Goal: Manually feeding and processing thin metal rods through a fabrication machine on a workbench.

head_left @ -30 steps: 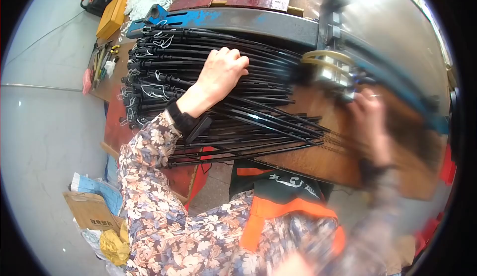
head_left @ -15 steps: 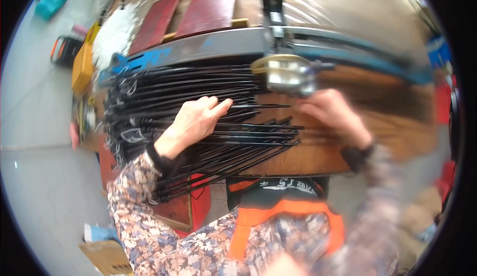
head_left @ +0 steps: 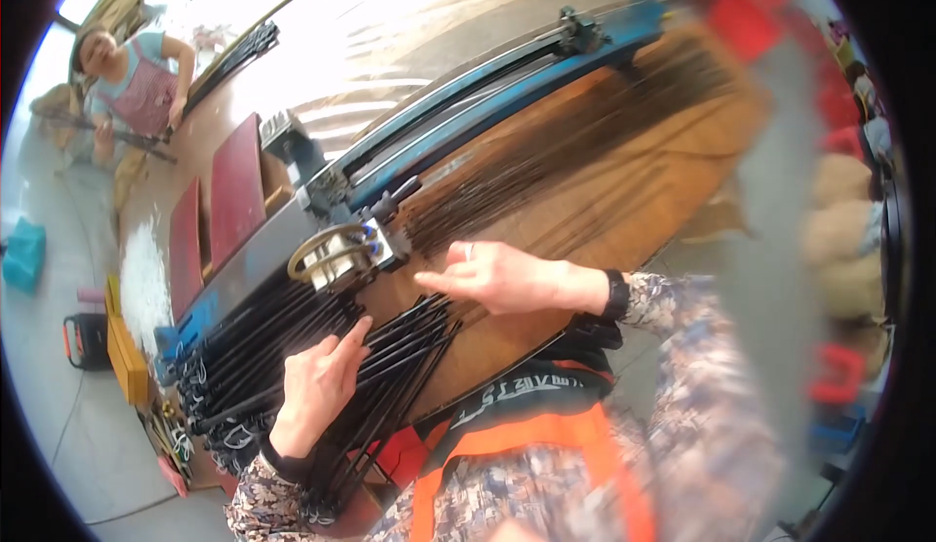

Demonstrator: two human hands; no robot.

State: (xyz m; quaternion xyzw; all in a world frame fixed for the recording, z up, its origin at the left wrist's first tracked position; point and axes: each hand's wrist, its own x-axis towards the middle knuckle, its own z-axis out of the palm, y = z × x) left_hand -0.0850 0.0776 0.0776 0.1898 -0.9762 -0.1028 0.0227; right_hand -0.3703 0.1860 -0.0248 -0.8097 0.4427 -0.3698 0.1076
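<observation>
A thick bundle of thin black rods (head_left: 263,337) lies on the wooden table, their white-looped ends at the left. My left hand (head_left: 322,381) is over the rods, index finger stretched along them and the other fingers curled down onto one; their tips are partly hidden. My right hand (head_left: 497,277), a ring on one finger, hangs just right of the rod ends with bent fingers pressed together. Whatever it holds, if anything, does not show. Between and beyond the hands stands a metal clamp-like machine head (head_left: 346,259) with a yellowish hose, close to the rods.
A long blue and grey rail (head_left: 487,103) crosses the table behind the machine head. Dark red boards (head_left: 237,186) lie beyond it at the left. Dark streaks mark the brown tabletop (head_left: 624,191). At the far left a person (head_left: 141,84) in an apron holds dark rods.
The view has swung to the right, so the table now slants and another person shows. My right hand, blurred before, has come closer to the rod ends. My left hand stays at the rods.
</observation>
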